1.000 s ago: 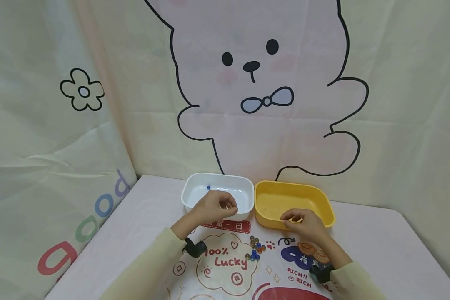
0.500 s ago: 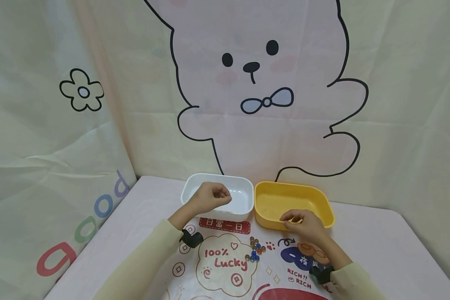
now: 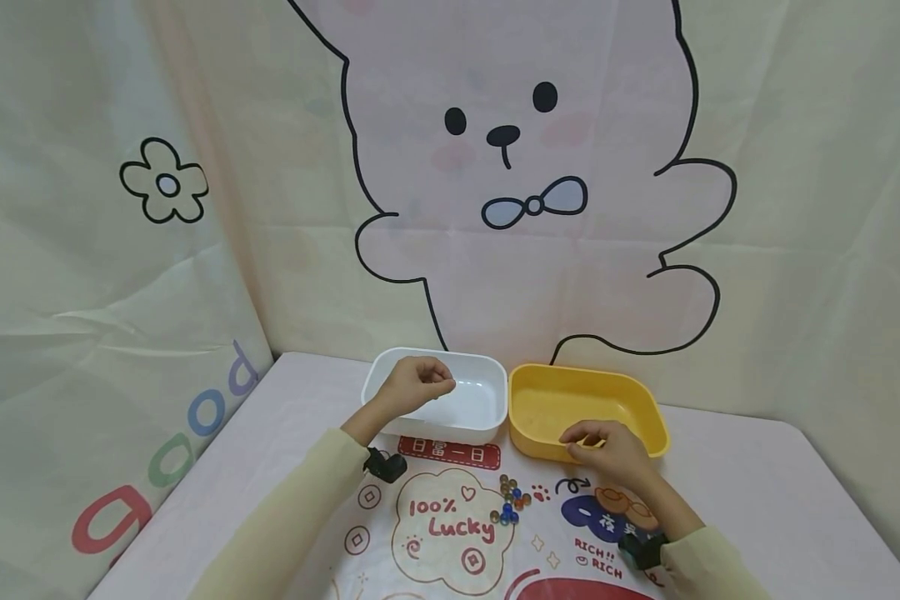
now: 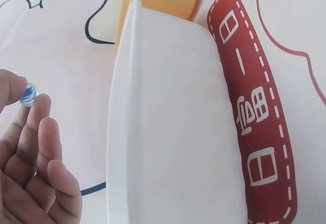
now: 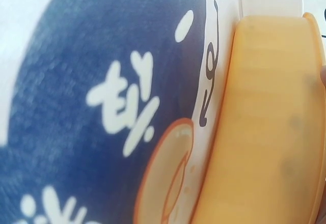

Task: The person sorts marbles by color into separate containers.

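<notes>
My left hand (image 3: 411, 388) is above the white bin (image 3: 487, 398). In the left wrist view its thumb and a fingertip pinch a clear marble with blue swirls (image 4: 29, 95), above the bin's rim; the other fingers of this hand (image 4: 35, 163) are bent. My right hand (image 3: 613, 452) hovers at the front rim of the yellow bin (image 3: 622, 383), its fingers loosely bent and nothing visible between them. The right wrist view shows the yellow bin's side (image 5: 254, 117) and only a sliver of skin at the right edge.
Several small marbles (image 3: 512, 500), blue, brown and orange, lie in a cluster on the printed tablecloth (image 3: 450, 533) in front of the bins. The bins stand side by side near a cloth backdrop (image 3: 810, 250) with a bear drawing.
My left hand has moved up and to the left over the white bin. The blue dot seen earlier inside that bin is out of sight in the head view. My right hand has stayed put.
</notes>
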Demonstrator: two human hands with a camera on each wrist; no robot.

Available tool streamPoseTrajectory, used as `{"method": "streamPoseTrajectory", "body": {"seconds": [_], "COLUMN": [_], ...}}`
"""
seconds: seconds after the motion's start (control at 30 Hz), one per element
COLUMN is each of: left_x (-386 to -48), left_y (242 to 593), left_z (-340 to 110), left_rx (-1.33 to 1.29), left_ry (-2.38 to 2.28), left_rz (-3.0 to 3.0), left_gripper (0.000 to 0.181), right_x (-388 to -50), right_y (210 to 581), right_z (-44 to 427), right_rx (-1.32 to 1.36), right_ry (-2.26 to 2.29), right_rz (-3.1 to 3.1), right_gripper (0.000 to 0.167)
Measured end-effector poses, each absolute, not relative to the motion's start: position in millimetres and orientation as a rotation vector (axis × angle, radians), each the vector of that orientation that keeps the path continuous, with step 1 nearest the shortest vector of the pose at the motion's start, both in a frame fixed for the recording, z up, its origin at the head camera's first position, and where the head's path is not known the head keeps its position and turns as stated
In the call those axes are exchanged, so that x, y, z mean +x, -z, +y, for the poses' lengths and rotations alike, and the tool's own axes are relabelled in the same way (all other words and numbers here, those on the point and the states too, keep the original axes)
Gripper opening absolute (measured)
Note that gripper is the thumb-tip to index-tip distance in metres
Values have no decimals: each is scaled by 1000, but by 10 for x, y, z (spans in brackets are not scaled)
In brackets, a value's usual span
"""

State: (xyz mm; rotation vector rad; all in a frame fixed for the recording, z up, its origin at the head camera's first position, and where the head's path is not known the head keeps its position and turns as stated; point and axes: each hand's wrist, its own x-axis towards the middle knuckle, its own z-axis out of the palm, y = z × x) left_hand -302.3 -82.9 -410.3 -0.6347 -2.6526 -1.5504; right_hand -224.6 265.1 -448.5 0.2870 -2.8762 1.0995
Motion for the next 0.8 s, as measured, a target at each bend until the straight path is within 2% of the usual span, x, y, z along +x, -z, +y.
{"method": "streamPoseTrajectory", "body": {"seconds": [0.8], "left_x": [-3309], "left_y": [4367], "left_z": [-826], "left_rx": [-486], "left_ry": [1506], "left_rz": [-2753], "left_gripper": [12], "right_x": [-2248], "right_y": [4494], "right_z": [2655], "right_rx": [274], "right_ry": [-1097], "right_rz": [-2883], "right_gripper": [6]}}
